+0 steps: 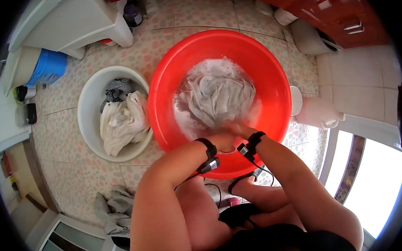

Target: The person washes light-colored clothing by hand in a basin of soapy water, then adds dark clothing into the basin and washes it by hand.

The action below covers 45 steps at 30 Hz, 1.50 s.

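A large red basin (270,59) stands on the floor in front of me, with foamy water and a bunched light grey cloth (220,97) in it. Over the near part of the basin, my left hand (221,138) and my right hand (238,128) are close together at the cloth's near edge. Both are smeared by motion, and their fingers cannot be made out. Each wrist wears a black strap with a small device. Left of the basin, a white tub (86,92) holds a cream cloth (124,122) and a dark grey cloth (118,91).
Grey cloth (117,210) lies on the tiled floor at the lower left. A blue bucket (50,67) is at the upper left near a white stand (75,28). Right of the basin is a pale jug (315,112). Red cabinets (321,12) line the upper right.
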{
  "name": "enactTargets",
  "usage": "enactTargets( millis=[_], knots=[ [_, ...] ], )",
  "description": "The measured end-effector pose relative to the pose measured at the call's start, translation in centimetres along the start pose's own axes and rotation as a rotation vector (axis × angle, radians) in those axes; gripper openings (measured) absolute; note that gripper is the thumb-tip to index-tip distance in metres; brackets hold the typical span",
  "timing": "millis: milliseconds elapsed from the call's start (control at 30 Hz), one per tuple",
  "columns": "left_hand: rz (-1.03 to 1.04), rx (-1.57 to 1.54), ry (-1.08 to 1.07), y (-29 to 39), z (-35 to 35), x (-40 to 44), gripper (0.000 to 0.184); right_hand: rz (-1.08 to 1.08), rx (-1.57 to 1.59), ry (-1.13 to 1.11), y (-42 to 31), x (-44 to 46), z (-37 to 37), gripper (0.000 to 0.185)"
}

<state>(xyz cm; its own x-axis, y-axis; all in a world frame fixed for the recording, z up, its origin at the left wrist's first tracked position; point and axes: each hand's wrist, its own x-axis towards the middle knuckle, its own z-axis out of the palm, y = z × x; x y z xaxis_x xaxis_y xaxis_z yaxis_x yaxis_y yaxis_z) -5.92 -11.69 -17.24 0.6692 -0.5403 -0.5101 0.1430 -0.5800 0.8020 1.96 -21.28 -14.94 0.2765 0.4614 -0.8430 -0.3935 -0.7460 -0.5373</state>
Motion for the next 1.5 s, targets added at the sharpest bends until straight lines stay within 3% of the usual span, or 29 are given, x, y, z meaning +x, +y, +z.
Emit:
enactTargets(
  millis=[33,67,100,167,200,267,300,400,433,500,533,600,633,700,733,800,867,900,967,1000,1067,1133,1200,1233,1300,1333,1400,1467,1500],
  knots=[
    [-0.124,-0.104,-0.09,1.3,-0.7,-0.7,0.038,-0.042,0.186,0.114,0.2,-0.2,-0.2,0.051],
    [-0.179,-0.422,-0.197,3.9,-4.1,-3.2,0.034,-0.083,0.372,0.228,0.4,-0.4,-0.5,0.046],
    [-0.178,-0.425,-0.194,3.0,-4.1,-3.2,0.034,-0.083,0.369,0.226,0.8,0.1,-1.5,0.046],
    [-0.229,-1.294,-0.007,0.1,-3.0,-2.2,0.045,-0.17,0.286,0.341,1.5,1.7,-3.7,0.035],
    [-0.341,-1.48,-0.044,-1.8,-3.0,-2.0,0.069,-0.17,0.278,0.341,0.0,0.4,-3.7,0.035],
    [-0.31,-1.632,-0.041,-2.0,-5.0,-2.8,0.079,-0.404,0.319,0.31,-6.8,-5.0,-3.3,0.027],
    [-0.285,-1.78,-0.046,-1.8,-5.9,-3.1,0.089,-0.405,0.311,0.309,-8.7,-6.7,-3.5,0.027],
    [-0.12,-1.954,-0.133,-1.2,-7.8,-3.4,0.097,-0.554,0.342,0.14,-13.2,-11.5,-3.7,0.027],
    [-0.112,-1.956,-0.135,0.1,-8.5,-4.1,0.097,-0.524,0.481,0.055,-14.3,-13.4,-3.4,0.029],
    [0.252,-1.917,0.024,2.8,-10.1,-5.6,0.098,-0.49,0.613,-0.031,-14.4,-15.1,-3.1,0.031],
    [0.257,-1.918,0.025,2.9,-10.1,-5.4,0.098,-0.477,0.632,-0.101,-14.0,-15.7,-3.3,0.034],
    [0.566,-2.09,0.176,2.8,-10.5,-4.9,0.073,-0.466,0.653,-0.17,-12.7,-15.8,-4.5,0.036],
    [0.567,-2.088,0.172,2.3,-10.7,-4.8,0.073,-0.403,0.685,-0.158,-11.2,-14.6,-5.5,0.036],
    [0.457,-2.053,0.538,0.8,-10.9,-4.6,0.049,-0.343,0.716,-0.144,-9.6,-12.8,-6.6,0.036],
    [0.457,-2.051,0.535,0.8,-10.8,-4.5,0.049,-0.278,0.838,-0.087,-9.3,-12.1,-6.9,0.035],
    [0.212,-1.991,0.736,0.9,-10.1,-4.6,0.035,-0.217,0.97,-0.025,-8.0,-10.1,-7.9,0.034],
    [0.151,-2.003,0.683,0.0,-9.0,-4.4,0.036,-0.466,-0.87,0.232,-4.9,-7.0,-8.9,0.042],
    [0.099,-2.017,0.643,-0.4,-8.5,-4.4,0.036,-0.463,-0.857,0.241,-1.8,-3.4,-9.0,0.042],
    [-0.029,-2.033,0.592,-0.8,-8.1,-4.5,0.038,-0.31,0.392,0.432,3.8,4.1,-9.0,0.063],
    [-0.155,-2.055,0.551,-1.0,-7.8,-4.6,0.039,-0.312,0.406,0.435,3.6,4.5,-8.2,0.063],
    [-0.2,-1.999,0.511,-2.0,-6.8,-4.4,0.041,-0.214,-0.18,1.014,2.2,4.9,-5.4,0.067],
    [-0.245,-1.941,0.469,-2.6,-5.8,-4.0,0.044,-0.143,-0.24,1.047,-1.2,3.2,-2.7,0.071],
    [-0.492,-1.872,0.417,-2.4,-5.3,-3.2,0.043,-0.074,-0.307,1.079,-2.0,3.1,-1.1,0.075],
    [-0.497,-1.867,0.414,-2.2,-5.1,-2.9,0.043,-0.059,-0.312,1.022,-1.5,3.5,-0.4,0.072],
    [-0.208,-1.821,0.28,-1.7,-4.8,-2.6,0.038,-0.046,-0.325,0.959,-0.7,3.7,1.0,0.068],
    [-0.207,-1.826,0.285,-3.0,-4.1,-1.9,0.038,-0.169,-0.152,0.865,-0.3,3.5,1.9,0.057],
    [0.016,-1.236,0.352,-6.2,-2.5,0.2,0.047,-0.285,0.015,0.763,-0.9,1.7,3.6,0.047],
    [0.06,-1.367,0.315,-2.8,-5.4,-2.2,0.047,-0.576,-0.033,0.669,-4.6,-2.8,4.7,0.027],
    [0.104,-1.488,0.271,-0.3,-7.2,-3.8,0.047,-0.577,-0.035,0.667,-5.2,-3.4,4.5,0.027]
  ],
)
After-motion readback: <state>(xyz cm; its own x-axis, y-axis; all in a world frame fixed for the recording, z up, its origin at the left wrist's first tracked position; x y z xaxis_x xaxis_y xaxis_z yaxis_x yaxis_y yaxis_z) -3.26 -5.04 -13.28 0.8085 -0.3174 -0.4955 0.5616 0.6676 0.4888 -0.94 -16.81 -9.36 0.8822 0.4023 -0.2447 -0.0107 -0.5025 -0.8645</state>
